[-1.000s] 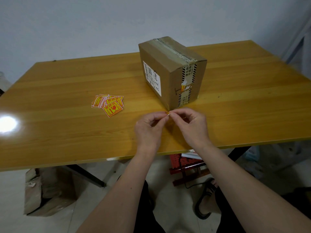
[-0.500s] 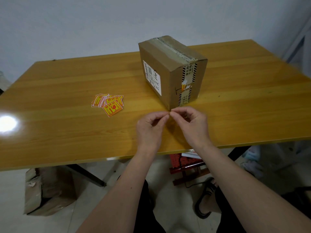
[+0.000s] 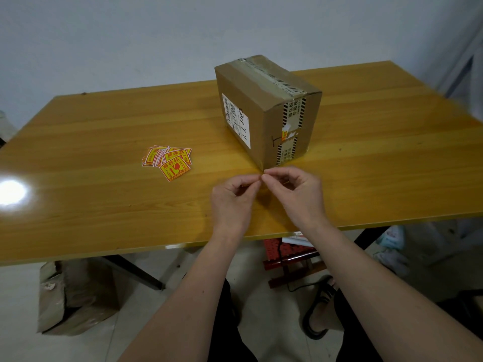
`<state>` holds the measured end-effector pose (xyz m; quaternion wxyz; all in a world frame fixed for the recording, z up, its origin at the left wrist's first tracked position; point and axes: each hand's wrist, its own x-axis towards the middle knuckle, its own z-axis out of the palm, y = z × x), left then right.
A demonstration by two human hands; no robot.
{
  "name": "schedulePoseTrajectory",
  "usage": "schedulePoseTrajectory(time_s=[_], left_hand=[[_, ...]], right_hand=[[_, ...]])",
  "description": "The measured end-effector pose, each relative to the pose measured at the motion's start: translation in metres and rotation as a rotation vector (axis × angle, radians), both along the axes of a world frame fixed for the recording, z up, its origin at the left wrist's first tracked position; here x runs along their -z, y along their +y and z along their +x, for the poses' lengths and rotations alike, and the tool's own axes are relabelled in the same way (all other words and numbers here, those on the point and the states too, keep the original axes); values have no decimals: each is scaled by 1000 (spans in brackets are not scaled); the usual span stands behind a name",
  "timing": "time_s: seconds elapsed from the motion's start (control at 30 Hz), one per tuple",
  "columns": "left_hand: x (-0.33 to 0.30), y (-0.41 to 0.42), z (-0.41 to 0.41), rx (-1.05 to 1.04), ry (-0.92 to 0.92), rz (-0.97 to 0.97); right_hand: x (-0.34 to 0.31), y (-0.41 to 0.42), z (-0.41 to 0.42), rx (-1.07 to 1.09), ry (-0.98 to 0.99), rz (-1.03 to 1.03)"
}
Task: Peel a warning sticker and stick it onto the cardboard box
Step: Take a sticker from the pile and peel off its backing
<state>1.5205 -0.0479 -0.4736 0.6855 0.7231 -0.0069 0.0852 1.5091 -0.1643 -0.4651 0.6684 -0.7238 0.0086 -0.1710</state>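
Across most of the view stretches the glossy yellow-orange wooden table (image 3: pixel 91 205), with a bright glare spot at its left edge. On its far middle stands the brown taped cardboard box (image 3: pixel 264 111), turned corner-on, placed as it was a second ago. Its left face bears a white printed shipping label (image 3: pixel 236 120) with handwritten marks that I cannot read with confidence; black-and-white printed tape (image 3: pixel 292 118) runs over the top and down the right face, with characters too small to make out.

Just before the box's near corner, the left hand (image 3: pixel 231 202) and the right hand (image 3: pixel 298 194) meet fingertip to fingertip above the table, thumbs and forefingers pinched together on something tiny. Only a sliver shows between them, so whether it is a sticker cannot be told. The hands have barely shifted from the earlier frames.

Left of the hands, well apart from the box, lies the small fanned pile of yellow-and-red square warning stickers (image 3: pixel 170 162), unmoved, with red Chinese characters and arrow and glass symbols.
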Motion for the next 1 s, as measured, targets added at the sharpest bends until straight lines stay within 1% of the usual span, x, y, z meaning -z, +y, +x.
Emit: schedulePoseTrajectory(time_s=[0.27,1.0], left_hand=[[-2,0,-1,6,-16,19],[-4,0,-1,-13,-26,30]], right_hand=[[0,-1,0,-2,-16,-9],[1,-2,1,-10,36,10]])
